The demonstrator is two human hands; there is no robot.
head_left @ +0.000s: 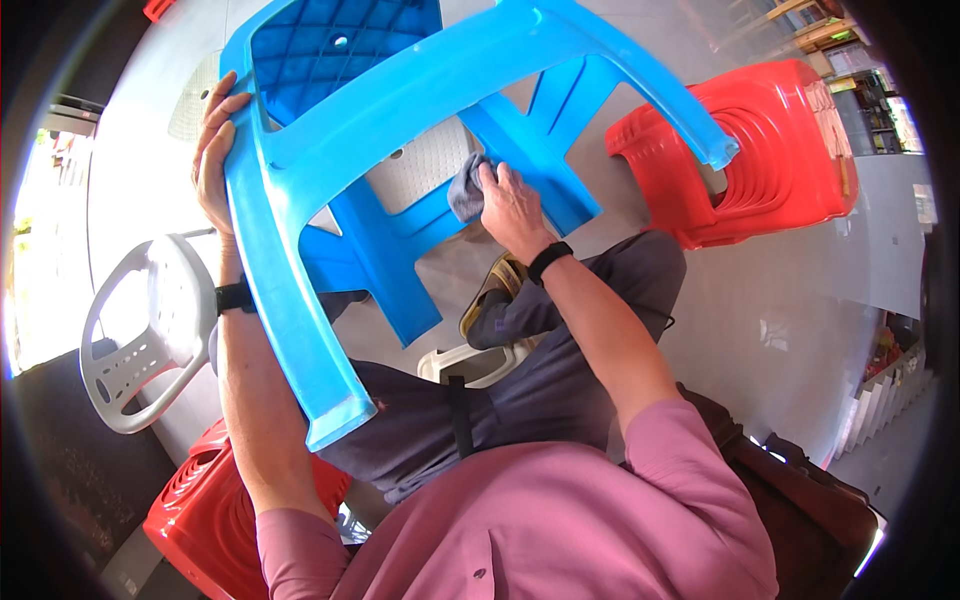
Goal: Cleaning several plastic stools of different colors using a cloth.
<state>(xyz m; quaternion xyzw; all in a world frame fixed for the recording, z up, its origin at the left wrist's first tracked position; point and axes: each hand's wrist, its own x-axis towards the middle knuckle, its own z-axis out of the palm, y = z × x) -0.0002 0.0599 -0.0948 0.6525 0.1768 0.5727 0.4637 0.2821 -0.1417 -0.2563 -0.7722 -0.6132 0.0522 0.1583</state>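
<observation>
A blue plastic stool [420, 67] is tilted on its side before me, its legs towards me and the ribbed underside of its seat at the top. My left hand [216, 154] grips its outer left edge, fingers spread along the rim, the thumb side partly hidden. My right hand [514, 202] holds a bunched grey cloth [466, 191] between the stool's legs, beside a blue inner panel. Whether the cloth presses on the plastic, I cannot tell. Behind the stool shows a pale perforated plastic panel [427, 161].
A red plastic stool [772, 150] lies on the right; another red stool [217, 517] is at lower left. A pale plastic frame with a rounded, slotted back [150, 300] stands by my left forearm. A dark brown piece of furniture [795, 487] is at lower right. Grey floor [750, 315] lies between.
</observation>
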